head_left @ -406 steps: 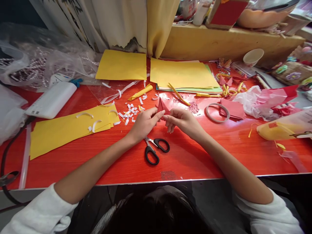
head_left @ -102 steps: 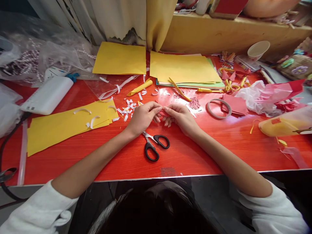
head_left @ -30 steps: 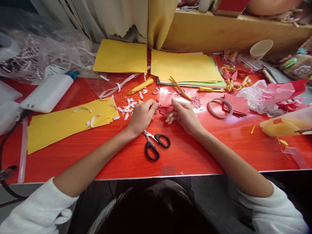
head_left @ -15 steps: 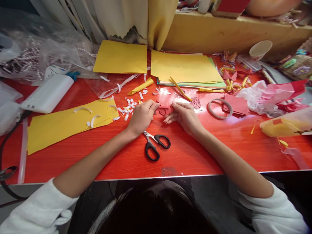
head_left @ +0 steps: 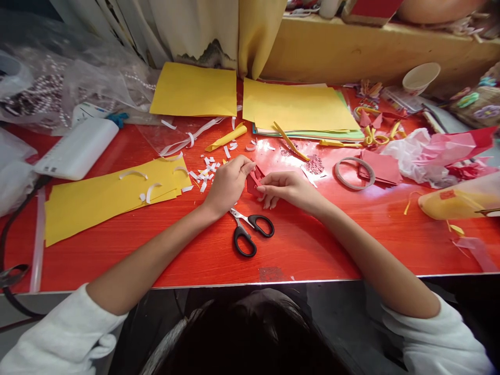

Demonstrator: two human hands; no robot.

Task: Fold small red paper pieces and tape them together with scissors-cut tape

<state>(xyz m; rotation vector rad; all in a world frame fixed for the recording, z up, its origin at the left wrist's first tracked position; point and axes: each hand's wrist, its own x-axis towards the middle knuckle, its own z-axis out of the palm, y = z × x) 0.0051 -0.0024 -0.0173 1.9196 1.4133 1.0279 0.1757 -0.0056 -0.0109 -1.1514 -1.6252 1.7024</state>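
A small folded red paper (head_left: pixel 253 182) is held between both hands above the middle of the red table. My left hand (head_left: pixel 229 185) pinches its upper left edge. The fingertips of my right hand (head_left: pixel 287 190) grip its right side. Just below my left hand lie scissors (head_left: pixel 246 226) with black handles, their blades partly under the hand. Small white paper scraps (head_left: pixel 207 169) are scattered left of my left hand.
Yellow strips (head_left: pixel 117 195) lie at the left near a white power bank (head_left: pixel 78 148). Yellow sheets (head_left: pixel 299 107) are stacked at the back. Right of my hands are a tape ring (head_left: pixel 354 173), red paper squares (head_left: pixel 380 166) and crumpled pink wrapping (head_left: pixel 437 151).
The red paper has turned and tilted between the fingers. My right hand has moved slightly down and changed its grip. A white scrap behind it now shows.
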